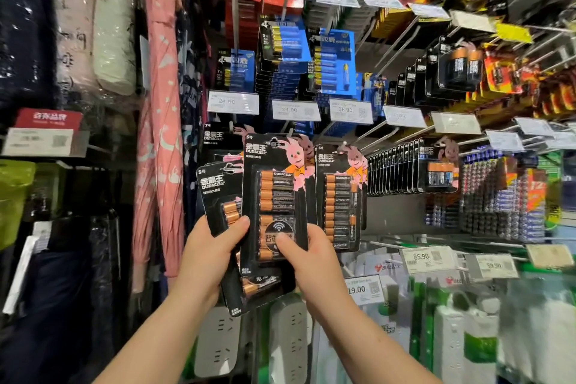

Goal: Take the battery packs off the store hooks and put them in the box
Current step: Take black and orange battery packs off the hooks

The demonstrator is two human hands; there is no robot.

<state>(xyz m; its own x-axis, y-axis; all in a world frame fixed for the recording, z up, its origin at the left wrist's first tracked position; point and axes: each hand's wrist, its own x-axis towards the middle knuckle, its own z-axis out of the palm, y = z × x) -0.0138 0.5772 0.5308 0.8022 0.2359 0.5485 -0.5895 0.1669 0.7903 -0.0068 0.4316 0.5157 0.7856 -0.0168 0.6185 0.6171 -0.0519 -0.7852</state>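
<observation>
1. Left hand (pixel 212 254) grips a fanned stack of black Duracell battery packs (pixel 223 193), thumb across the front near the lower edge, fingers hidden behind the cards.
2. Right hand (pixel 307 262) pinches the big front pack (pixel 274 199) at its bottom edge, thumb pressed on the round label, fingers behind.
3. Front pack's top hang hole sits right at the tip of a store hook (pixel 344 144); cannot tell if it is off the hook or not.
4. Another pack (pixel 341 196) hangs just beside it on the right, untouched. More packs in a dense row (pixel 396 170) further right on the same rail level.
5. Box: not in view.
6. Handling, judged: blister cards are stiff but thin, the top flexes; many cells in the front pack, so bottom-heavy and fairly weighty for its size. Plastic bubble is slick; the card edge gives better purchase.
7. Best hold: pinch the card low, beside or under the bubble, thumb in front, fingers at the back, as now. Slide straight along the hook so the hang hole doesn't tear.
8. Risk: the left-hand stack is loose and fanned, and its lower cards (pixel 249 290) could slip out when more are added.
9. Price tags (pixel 294 110) hang on the rail edge above, clear of both hands.
</observation>
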